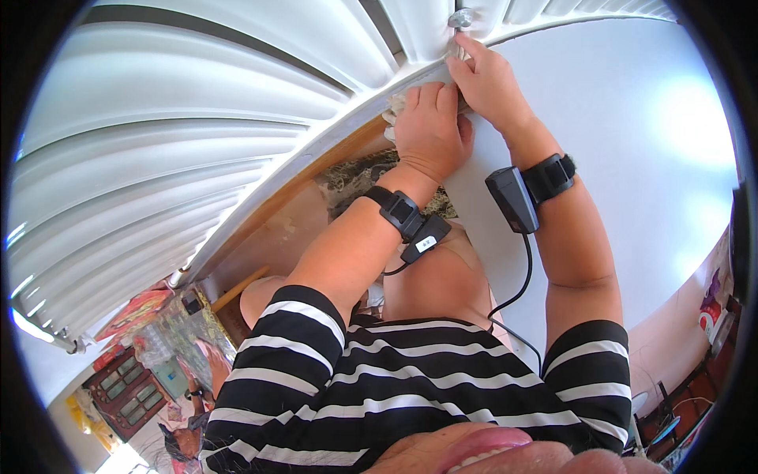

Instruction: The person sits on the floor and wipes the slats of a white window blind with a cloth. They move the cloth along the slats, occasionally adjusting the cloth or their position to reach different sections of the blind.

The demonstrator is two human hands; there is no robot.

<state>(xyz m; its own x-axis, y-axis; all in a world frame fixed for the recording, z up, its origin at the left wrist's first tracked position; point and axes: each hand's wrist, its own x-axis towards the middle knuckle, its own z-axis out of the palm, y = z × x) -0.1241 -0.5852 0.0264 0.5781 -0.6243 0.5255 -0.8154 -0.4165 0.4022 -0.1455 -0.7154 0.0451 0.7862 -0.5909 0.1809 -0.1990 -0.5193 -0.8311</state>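
My left hand is curled over a bunched off-white cloth, which sticks out past its fingers. It rests at the edge beneath a white ribbed panel, which looks like a radiator. Just right of it, my right hand reaches higher, index finger extended to a spot under a shiny metal knob. Its thumb lies apart from the index fingertip. Whether something thin is pinched there is hard to make out. Both wrists carry strapped black devices with cables.
A smooth white surface spreads to the right. Below the ribbed panel runs a wooden edge, with patterned dark cloth underneath. A wooden stick leans at left. Another person is at lower left, near a brown door.
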